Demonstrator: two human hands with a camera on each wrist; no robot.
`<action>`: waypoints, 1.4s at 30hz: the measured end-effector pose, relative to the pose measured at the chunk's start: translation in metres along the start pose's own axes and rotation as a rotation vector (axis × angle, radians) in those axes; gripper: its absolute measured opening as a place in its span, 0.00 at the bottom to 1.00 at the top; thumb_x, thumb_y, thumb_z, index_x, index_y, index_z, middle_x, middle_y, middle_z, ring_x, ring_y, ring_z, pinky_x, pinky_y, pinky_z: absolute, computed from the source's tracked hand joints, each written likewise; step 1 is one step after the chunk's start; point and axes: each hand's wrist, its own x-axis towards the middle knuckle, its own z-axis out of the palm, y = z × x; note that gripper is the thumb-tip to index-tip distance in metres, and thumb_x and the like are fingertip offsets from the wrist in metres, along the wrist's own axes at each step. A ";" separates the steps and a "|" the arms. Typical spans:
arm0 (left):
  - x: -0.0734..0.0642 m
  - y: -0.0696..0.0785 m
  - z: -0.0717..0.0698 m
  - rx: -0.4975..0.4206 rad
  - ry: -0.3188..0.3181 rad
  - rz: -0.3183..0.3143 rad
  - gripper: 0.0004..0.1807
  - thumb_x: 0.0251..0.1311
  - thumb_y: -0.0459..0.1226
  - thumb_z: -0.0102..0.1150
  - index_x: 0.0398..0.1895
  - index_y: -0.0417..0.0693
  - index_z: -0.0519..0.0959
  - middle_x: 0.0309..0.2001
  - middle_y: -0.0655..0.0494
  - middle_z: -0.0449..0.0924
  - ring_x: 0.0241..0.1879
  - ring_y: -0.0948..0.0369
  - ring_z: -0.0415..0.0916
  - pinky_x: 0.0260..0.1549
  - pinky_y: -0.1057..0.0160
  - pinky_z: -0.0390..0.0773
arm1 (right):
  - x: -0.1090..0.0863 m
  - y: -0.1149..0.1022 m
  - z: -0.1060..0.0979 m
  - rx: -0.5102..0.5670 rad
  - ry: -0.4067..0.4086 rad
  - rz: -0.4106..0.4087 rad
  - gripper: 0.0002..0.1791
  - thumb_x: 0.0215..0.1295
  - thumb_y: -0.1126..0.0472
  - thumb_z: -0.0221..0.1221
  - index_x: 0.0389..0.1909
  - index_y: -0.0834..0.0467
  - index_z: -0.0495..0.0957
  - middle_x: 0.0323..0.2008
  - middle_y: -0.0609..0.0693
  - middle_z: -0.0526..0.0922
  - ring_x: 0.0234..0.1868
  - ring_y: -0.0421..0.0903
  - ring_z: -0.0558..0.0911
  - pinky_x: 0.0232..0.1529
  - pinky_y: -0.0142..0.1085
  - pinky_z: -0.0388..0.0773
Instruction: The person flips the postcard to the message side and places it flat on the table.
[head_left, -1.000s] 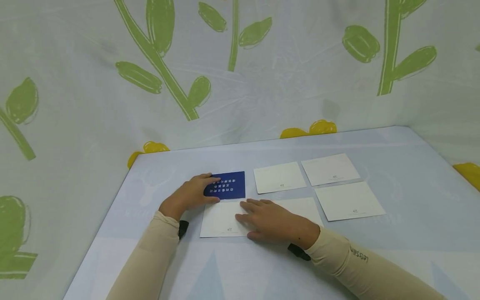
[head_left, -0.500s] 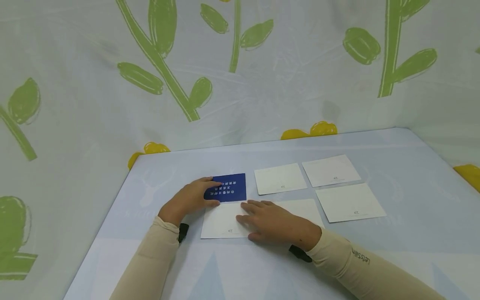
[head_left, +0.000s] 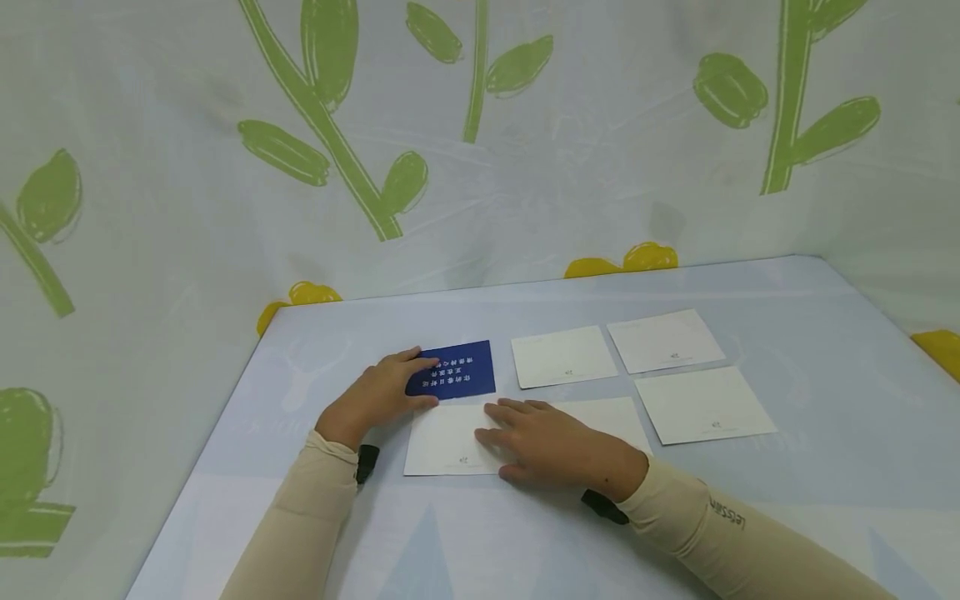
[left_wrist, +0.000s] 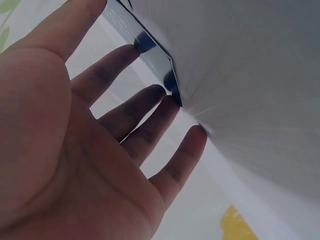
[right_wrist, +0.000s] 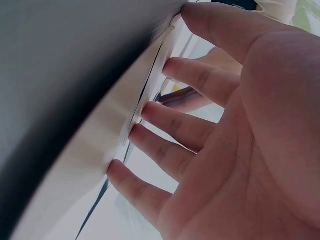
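Note:
A dark blue card [head_left: 457,371] with white printed characters lies on the table, slightly turned. My left hand [head_left: 378,392] rests its spread fingertips on the card's left part, thumb at the near edge. In the left wrist view, the fingers [left_wrist: 150,140] are fairly straight and touch the card at its edge. My right hand [head_left: 551,446] lies with spread fingers over a white card [head_left: 442,446] and its right neighbour, another white card [head_left: 615,417]. The right wrist view has its fingertips [right_wrist: 119,170] touching the surface, partly covering where those two cards meet.
Several more white cards lie flat to the right: one white card [head_left: 564,358] beside the blue one, another white card [head_left: 666,342] farther right, and a third white card [head_left: 707,406] nearer. Behind the table [head_left: 825,350] hangs a leaf-patterned cloth [head_left: 562,183].
The blue card has turned slightly, its right end shifting a little away from me, with my left fingers on it. My right hand stays in place.

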 end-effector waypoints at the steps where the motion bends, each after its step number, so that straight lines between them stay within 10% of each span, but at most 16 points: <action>1: 0.000 0.000 0.000 0.002 0.000 -0.001 0.39 0.59 0.52 0.68 0.74 0.59 0.67 0.78 0.45 0.56 0.75 0.40 0.55 0.69 0.36 0.60 | 0.000 0.000 0.000 0.001 0.001 0.000 0.31 0.68 0.42 0.60 0.70 0.42 0.69 0.74 0.50 0.67 0.75 0.53 0.66 0.69 0.51 0.69; 28: -0.004 0.005 -0.004 0.022 -0.009 0.021 0.29 0.62 0.49 0.66 0.67 0.58 0.76 0.73 0.49 0.67 0.73 0.42 0.62 0.69 0.41 0.64 | 0.001 0.001 0.002 -0.005 -0.016 0.005 0.31 0.69 0.41 0.59 0.71 0.41 0.69 0.74 0.49 0.66 0.75 0.52 0.65 0.70 0.51 0.68; 42: -0.011 0.011 -0.010 0.079 0.080 0.127 0.14 0.65 0.41 0.65 0.52 0.54 0.87 0.52 0.54 0.87 0.57 0.51 0.81 0.59 0.48 0.77 | 0.001 0.001 0.002 -0.007 -0.019 0.004 0.31 0.69 0.41 0.59 0.71 0.41 0.68 0.74 0.49 0.66 0.75 0.52 0.65 0.70 0.51 0.68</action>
